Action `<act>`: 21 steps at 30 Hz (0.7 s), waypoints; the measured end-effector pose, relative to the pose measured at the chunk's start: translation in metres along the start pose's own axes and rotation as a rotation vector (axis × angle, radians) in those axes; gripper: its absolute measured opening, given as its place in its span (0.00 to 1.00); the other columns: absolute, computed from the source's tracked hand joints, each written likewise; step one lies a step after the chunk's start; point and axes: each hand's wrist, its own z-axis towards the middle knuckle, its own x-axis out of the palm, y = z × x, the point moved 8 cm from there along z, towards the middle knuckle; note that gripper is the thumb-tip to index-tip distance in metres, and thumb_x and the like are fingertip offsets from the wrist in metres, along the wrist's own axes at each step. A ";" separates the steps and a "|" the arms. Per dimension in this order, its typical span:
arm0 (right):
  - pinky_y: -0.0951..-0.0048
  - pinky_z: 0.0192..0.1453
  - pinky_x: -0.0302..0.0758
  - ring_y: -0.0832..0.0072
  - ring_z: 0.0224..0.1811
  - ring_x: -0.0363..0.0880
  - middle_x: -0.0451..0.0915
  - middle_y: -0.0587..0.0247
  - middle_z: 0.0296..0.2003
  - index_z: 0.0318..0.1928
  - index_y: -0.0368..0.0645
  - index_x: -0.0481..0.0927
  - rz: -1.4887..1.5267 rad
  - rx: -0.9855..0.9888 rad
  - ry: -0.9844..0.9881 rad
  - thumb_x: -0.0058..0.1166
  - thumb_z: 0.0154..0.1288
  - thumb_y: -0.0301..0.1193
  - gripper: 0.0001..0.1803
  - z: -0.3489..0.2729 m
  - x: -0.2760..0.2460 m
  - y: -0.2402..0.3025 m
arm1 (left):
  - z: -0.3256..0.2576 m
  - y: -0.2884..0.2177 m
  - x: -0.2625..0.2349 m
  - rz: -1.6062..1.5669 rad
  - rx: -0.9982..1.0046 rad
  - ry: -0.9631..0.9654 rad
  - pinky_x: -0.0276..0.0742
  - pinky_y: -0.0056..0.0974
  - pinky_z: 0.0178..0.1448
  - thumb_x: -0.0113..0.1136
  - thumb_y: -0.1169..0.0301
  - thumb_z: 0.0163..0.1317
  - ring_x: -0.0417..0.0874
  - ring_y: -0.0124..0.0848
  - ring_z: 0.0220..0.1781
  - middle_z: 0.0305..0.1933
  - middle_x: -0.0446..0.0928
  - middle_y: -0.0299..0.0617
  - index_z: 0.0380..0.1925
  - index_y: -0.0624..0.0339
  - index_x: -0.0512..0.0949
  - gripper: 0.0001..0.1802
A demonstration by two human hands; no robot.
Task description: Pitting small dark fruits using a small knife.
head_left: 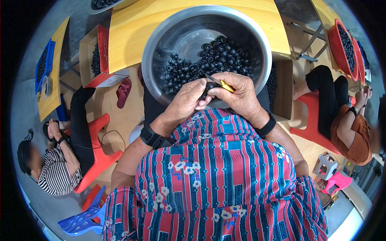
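Over the near rim of a wide metal bowl (pixel 148 52), my two hands meet close together. My left hand (pixel 187 96) has its fingers closed on a small black ring-shaped part (pixel 210 86). In my right hand (pixel 238 89) is a small knife with a yellow handle (pixel 227 86); its thin blade points up and left, right by the black part. Many similar black parts (pixel 217 56) with round holes are heaped in the bowl, mostly in its middle and right. My fingers partly hide the held part.
A yellow table (pixel 124 38) carries the bowl's far side. Open cardboard boxes with black parts stand left (pixel 89 52) and right (pixel 283 86) of it. Two people sit on red chairs, left (pixel 94 148) and right (pixel 311 114). A red slipper (pixel 124 93) lies on the floor.
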 end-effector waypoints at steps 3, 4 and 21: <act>0.74 0.44 0.78 0.73 0.39 0.84 0.85 0.58 0.36 0.44 0.38 0.83 -0.054 0.030 -0.016 0.66 0.58 0.28 0.13 0.000 -0.003 -0.001 | 0.001 0.002 -0.003 -0.022 -0.007 0.020 0.58 0.22 0.29 0.44 0.53 0.77 0.61 0.16 0.27 0.31 0.68 0.30 0.50 0.59 0.72 0.20; 0.74 0.43 0.78 0.73 0.38 0.84 0.84 0.58 0.36 0.43 0.38 0.83 -0.073 0.041 -0.025 0.67 0.58 0.28 0.13 0.000 -0.004 -0.002 | 0.001 0.003 -0.004 -0.032 -0.007 0.037 0.58 0.24 0.29 0.45 0.54 0.77 0.60 0.17 0.27 0.31 0.68 0.30 0.54 0.59 0.72 0.20; 0.61 0.34 0.75 0.57 0.31 0.80 0.78 0.56 0.27 0.36 0.43 0.80 -0.354 -0.180 0.056 0.60 0.63 0.41 0.14 -0.004 0.000 0.010 | -0.001 -0.003 -0.001 -0.201 0.008 0.069 0.59 0.21 0.30 0.45 0.63 0.77 0.62 0.15 0.28 0.31 0.67 0.30 0.45 0.56 0.69 0.09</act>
